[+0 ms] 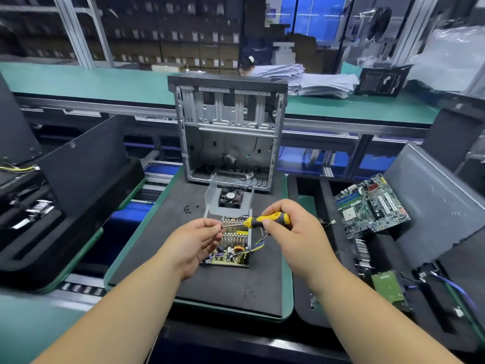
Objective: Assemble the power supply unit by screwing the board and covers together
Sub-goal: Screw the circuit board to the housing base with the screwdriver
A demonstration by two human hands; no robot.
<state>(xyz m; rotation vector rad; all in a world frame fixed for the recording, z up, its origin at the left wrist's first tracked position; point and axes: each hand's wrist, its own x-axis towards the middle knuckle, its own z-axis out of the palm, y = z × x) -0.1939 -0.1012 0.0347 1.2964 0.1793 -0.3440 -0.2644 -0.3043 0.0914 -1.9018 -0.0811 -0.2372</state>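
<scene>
**Screwdriver readied over open power supply**

A worker's right hand (284,227) curls around the yellow-and-black handle of a screwdriver (265,220), while the left hand (195,239) pinches its metal tip between thumb and fingertips. Just below, the power supply (231,229) lies open on a black mat (162,248), its board (231,254) exposed, loose screws (187,208) nearby, a computer case (228,132) behind.

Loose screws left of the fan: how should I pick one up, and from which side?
Come straight down from above and pinch a single screw by its head between fingertips. They lie scattered flat on the black mat, apart from the power supply, so nothing blocks the top. The left hand is nearer; the right hand holds the screwdriver.
</scene>
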